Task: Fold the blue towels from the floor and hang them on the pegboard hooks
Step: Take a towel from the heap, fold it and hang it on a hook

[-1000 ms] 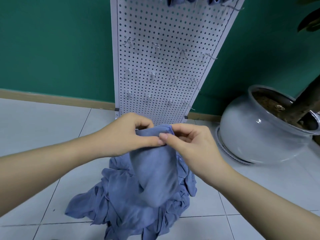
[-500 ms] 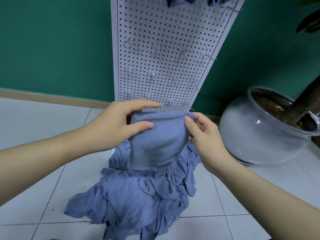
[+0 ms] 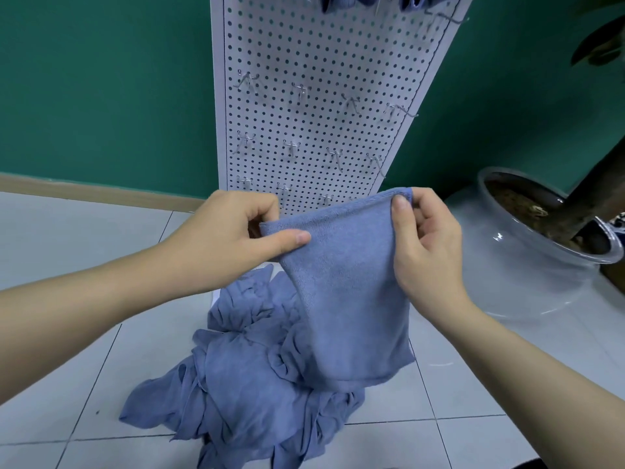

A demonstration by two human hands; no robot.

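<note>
Pinching its top corners, the left hand point(image 3: 233, 245) and right hand point(image 3: 426, 255) hold a folded blue towel point(image 3: 348, 292) in front of the pegboard point(image 3: 321, 55), above the towel pile point(image 3: 257, 384) at the board's foot. If either pinch loosens, the fold could fall open onto that heap. Right of the pegboard, a glazed pot point(image 3: 527, 265) holds soil and a trunk.

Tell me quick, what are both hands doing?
Left hand: pinching the towel at its top left corner.
Right hand: pinching its top right corner.
</note>
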